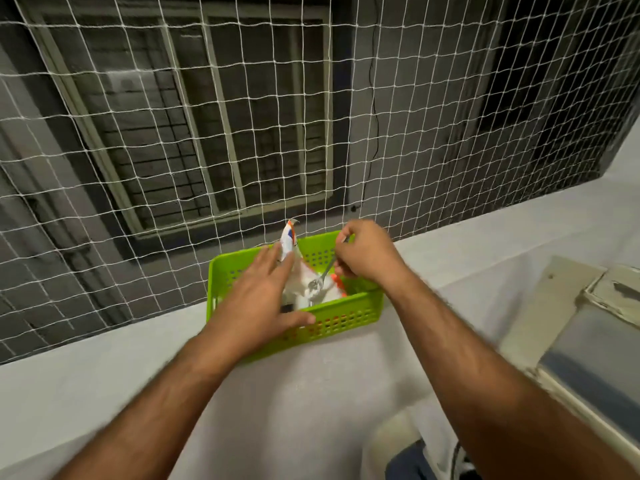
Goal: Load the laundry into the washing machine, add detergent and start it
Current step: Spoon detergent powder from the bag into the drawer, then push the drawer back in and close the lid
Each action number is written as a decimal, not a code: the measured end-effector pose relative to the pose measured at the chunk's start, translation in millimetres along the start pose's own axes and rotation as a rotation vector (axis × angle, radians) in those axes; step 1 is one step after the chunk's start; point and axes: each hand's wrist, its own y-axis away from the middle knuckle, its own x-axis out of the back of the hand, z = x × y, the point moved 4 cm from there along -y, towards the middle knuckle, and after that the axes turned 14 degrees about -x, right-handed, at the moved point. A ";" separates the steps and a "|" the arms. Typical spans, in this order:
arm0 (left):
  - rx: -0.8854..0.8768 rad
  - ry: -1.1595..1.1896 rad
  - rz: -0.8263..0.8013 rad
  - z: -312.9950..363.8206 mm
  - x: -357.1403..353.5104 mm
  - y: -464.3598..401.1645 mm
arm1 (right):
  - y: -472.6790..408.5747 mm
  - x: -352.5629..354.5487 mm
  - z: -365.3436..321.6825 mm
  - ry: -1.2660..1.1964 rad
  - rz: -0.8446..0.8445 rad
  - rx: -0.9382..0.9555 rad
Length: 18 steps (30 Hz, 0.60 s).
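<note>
A green plastic basket [346, 315] with perforated walls sits on a pale ledge [104, 386], pushed back close to a white rope net [207, 133] that closes off the opening behind it. Inside the basket stands an open detergent packet [290, 241], white with orange and blue print, its torn top pointing upward above the basket's far rim.

The left hand [258, 299] reaches over the near left part of the basket with fingers mostly straight and spread; its fingertips touch the side of the packet and its thumb lies along the basket's near wall. It is not curled round anything.

The right hand [365, 251] hovers above the right part of the basket, fingers curled and pinching the handle of a metal spoon [320, 277]. The spoon slants down and to the left, its bowl inside the packet's open mouth over white powder.

To the right of the basket, part of the washing machine [581, 334] shows, with a worn pale top and a grey lid panel.
</note>
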 end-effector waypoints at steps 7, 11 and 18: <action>-0.018 -0.023 -0.056 -0.8 -11.1 -2.8 | -4.3 -7.5 4.3 0.261 0.025 -0.048; -0.035 -0.048 -0.063 13.6 -13.8 -5.4 | -1.0 14.3 8.3 0.280 0.118 -0.011; -0.208 -0.148 -0.077 89.3 -27.7 -22.4 | 44.2 79.2 43.4 0.119 0.331 0.138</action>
